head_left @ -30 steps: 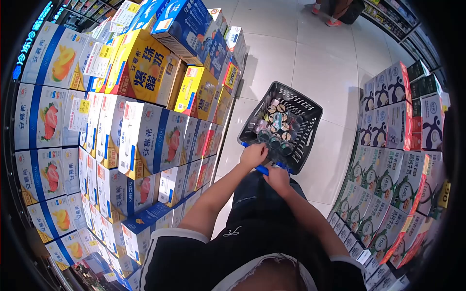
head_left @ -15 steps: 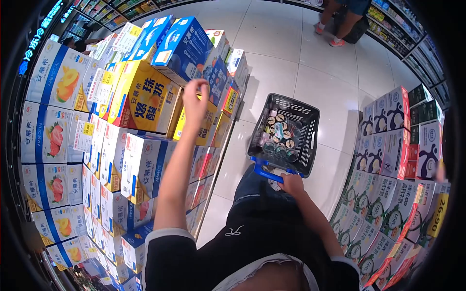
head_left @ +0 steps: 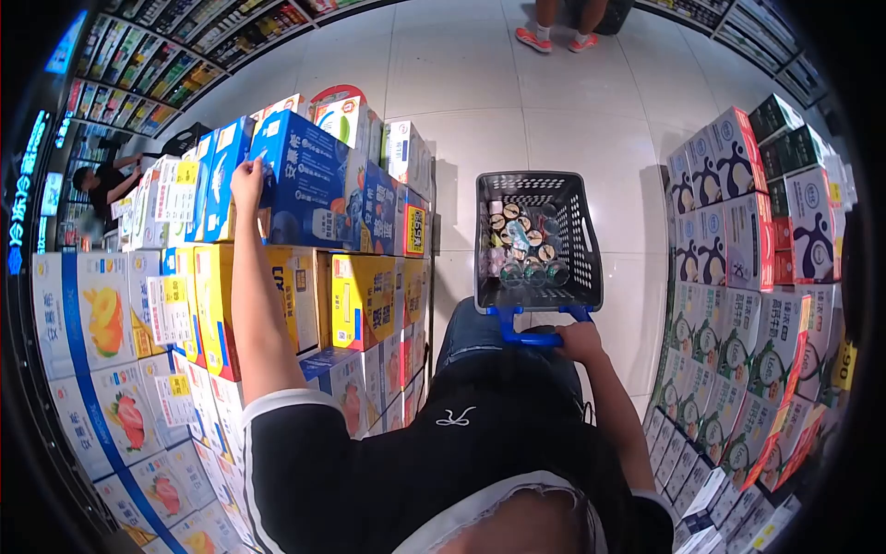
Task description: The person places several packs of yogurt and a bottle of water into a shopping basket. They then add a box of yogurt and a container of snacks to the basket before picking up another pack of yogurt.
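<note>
My left hand (head_left: 246, 187) is raised on the left, its fingers curled at the near end of a blue yogurt carton (head_left: 309, 180) on top of the stacked display. The fingertips are partly hidden, but the hand appears closed on the carton's edge. Beneath it sit yellow yogurt cartons (head_left: 365, 300). My right hand (head_left: 580, 342) is wrapped around the blue handle (head_left: 531, 340) of a black shopping basket (head_left: 591, 277). Inside the basket stand several clear containers with round, pale lids (head_left: 509, 226).
White cartons with fruit pictures (head_left: 106, 319) are stacked at the left, with price tags (head_left: 171, 309). Stacked milk cartons (head_left: 738, 323) line the right side. A tiled floor aisle (head_left: 461, 74) runs between. One person's shoes (head_left: 583, 42) show ahead; another person (head_left: 101, 185) is far left.
My left hand has moved left from beside the stack's corner to the blue carton's near end. The view has turned. My right hand keeps hold of the basket handle.
</note>
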### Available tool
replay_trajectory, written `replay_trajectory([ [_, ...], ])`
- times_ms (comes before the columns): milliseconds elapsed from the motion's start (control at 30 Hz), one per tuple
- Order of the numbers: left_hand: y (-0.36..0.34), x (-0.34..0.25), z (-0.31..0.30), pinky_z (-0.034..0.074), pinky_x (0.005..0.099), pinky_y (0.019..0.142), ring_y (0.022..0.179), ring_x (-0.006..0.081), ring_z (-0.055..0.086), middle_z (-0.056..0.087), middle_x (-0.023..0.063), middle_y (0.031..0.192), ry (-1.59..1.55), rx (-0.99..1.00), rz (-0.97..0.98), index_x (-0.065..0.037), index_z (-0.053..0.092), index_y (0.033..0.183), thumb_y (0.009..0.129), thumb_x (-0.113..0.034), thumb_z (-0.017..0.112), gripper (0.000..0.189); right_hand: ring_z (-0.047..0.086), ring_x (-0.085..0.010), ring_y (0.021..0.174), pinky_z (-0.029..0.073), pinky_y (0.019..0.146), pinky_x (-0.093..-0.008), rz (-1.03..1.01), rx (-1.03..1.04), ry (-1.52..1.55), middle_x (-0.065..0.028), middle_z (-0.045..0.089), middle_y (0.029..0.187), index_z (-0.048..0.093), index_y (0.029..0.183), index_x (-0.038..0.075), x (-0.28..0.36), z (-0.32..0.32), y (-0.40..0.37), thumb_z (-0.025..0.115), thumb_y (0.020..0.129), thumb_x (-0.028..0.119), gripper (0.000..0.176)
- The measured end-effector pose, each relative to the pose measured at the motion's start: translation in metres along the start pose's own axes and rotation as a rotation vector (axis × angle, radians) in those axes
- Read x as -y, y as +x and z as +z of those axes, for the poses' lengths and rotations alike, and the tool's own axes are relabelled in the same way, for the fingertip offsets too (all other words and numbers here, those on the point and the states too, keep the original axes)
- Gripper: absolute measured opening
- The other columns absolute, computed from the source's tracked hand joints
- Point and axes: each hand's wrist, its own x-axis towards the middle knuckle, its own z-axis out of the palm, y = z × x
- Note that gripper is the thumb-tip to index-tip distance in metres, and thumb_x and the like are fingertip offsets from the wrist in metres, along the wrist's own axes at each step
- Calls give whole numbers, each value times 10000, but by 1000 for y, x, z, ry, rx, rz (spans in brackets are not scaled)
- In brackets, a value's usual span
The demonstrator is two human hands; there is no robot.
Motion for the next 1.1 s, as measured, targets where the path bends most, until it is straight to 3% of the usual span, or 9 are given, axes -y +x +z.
replay_trajectory([
  [33, 0, -10, -7, 413, 276, 502, 497, 134, 517, 560, 38, 566, -160, 153, -106, 3, 624, 759, 826, -331, 564, 345, 611, -273, 662, 474, 605, -402, -4, -18, 17, -85, 616, 674, 603, 791, 147, 0, -4, 1, 634, 641, 326, 235],
  [67, -5, -21, -13, 243, 211, 379, 400, 43, 351, 400, -57, 491, -429, 236, -307, -50, 582, 719, 844, -367, 553, 342, 611, -272, 660, 475, 601, -401, 3, -6, 6, -83, 616, 675, 604, 792, 150, 0, -8, 3, 634, 643, 330, 236],
  [167, -18, -53, -39, 213, 199, 369, 385, 30, 297, 336, -90, 496, -543, 336, -431, -99, 522, 687, 847, -395, 549, 337, 612, -270, 659, 474, 594, -399, -4, 22, -1, -79, 618, 679, 605, 794, 154, -7, -7, 11, 637, 649, 342, 239],
  [300, -48, -100, -50, 263, 203, 405, 421, 36, 325, 358, -75, 500, -598, 614, -277, -81, 518, 717, 867, -377, 521, 332, 613, -268, 656, 474, 584, -398, -49, 70, -26, -79, 618, 682, 605, 793, 155, -10, -7, 16, 641, 666, 365, 247],
  [500, -84, -185, -93, 183, 201, 409, 424, 21, 254, 315, -82, 501, -761, 609, -250, -44, 537, 734, 878, -379, 495, 366, 615, -269, 643, 467, 563, -395, -86, 99, -26, -86, 614, 669, 597, 852, 164, -13, -13, 17, 643, 680, 374, 275],
  [633, -102, -240, -102, 179, 193, 400, 420, 19, 272, 333, -79, 498, -744, 810, -85, -38, 559, 726, 893, -363, 457, 379, 614, -272, 646, 465, 559, -395, -145, 120, -39, -87, 616, 672, 585, 868, 158, -22, -9, 22, 640, 685, 370, 285],
  [833, -144, -322, -4, 349, 221, 508, 543, 70, 439, 526, 2, 586, -751, 1211, 84, -5, 610, 704, 868, -339, 505, 386, 614, -277, 639, 467, 559, -408, -196, -11, 10, -96, 617, 672, 584, 829, 136, -31, -4, 21, 673, 639, 333, 288],
  [867, -155, -330, 23, 334, 221, 497, 545, 63, 426, 518, -8, 593, -706, 1264, 141, -15, 613, 711, 866, -343, 510, 377, 588, -285, 536, 460, 510, -399, -242, -180, 61, -99, 571, 551, 576, 701, 128, -33, 2, 19, 670, 611, 327, 238],
  [1100, -238, -351, 201, 374, 268, 504, 521, 114, 481, 531, 46, 552, -454, 1412, 423, -33, 613, 682, 848, -327, 532, 347, 629, -267, 692, 501, 653, -366, -180, -104, 101, -88, 630, 730, 599, 848, 103, -28, -11, 10, 696, 607, 308, 331],
])
